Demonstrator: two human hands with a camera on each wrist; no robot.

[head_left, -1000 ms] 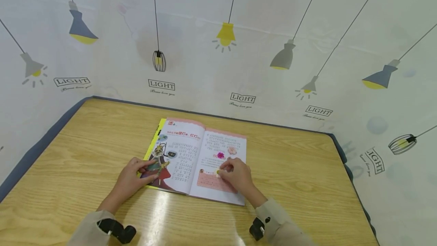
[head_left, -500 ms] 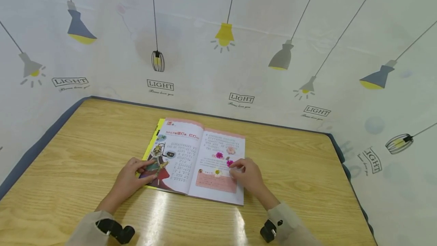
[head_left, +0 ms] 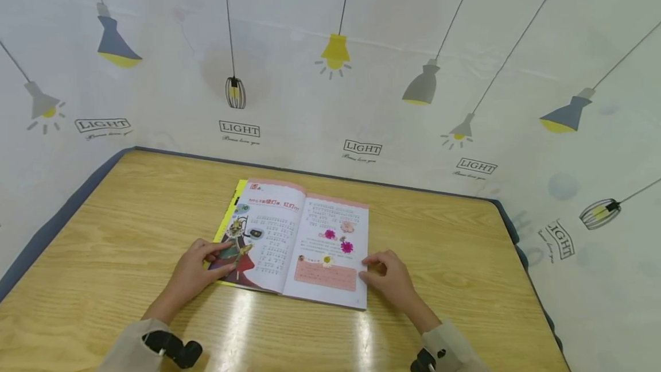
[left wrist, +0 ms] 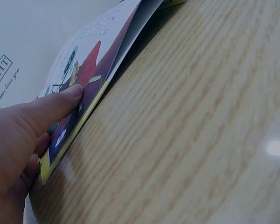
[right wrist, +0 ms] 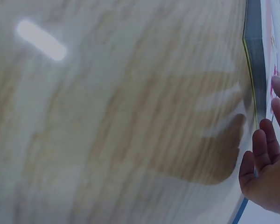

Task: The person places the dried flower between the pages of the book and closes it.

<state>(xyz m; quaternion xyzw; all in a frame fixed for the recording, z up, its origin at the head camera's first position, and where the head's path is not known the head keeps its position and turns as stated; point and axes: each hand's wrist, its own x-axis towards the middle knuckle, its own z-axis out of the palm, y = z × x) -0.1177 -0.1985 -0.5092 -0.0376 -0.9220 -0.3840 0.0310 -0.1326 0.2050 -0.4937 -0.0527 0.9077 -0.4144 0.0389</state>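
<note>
An open book [head_left: 265, 234] with printed pages lies on the table. On its right page rest two magenta flowers [head_left: 347, 247], a pale pink flower [head_left: 348, 227] and a small white daisy [head_left: 327, 260] with a yellow centre. My left hand [head_left: 195, 266] presses the lower left of the left page, thumb and index finger spread over the picture. In the left wrist view the thumb [left wrist: 70, 93] lies on the page, the other fingers by the yellow cover edge. Right at the book's right edge are the thumb and index finger of my right hand [head_left: 389, 277], with no flower between them.
The wood-grain table [head_left: 155, 205] has a dark blue edge along its back and sides. Behind it hangs a pale sheet [head_left: 289, 27] printed with lamps. Black wrist cameras [head_left: 175, 349] sit at both sleeves.
My right hand has left the daisy and a magenta flower on the page and moved right to the book's edge. My left hand stays in place on the left page.
</note>
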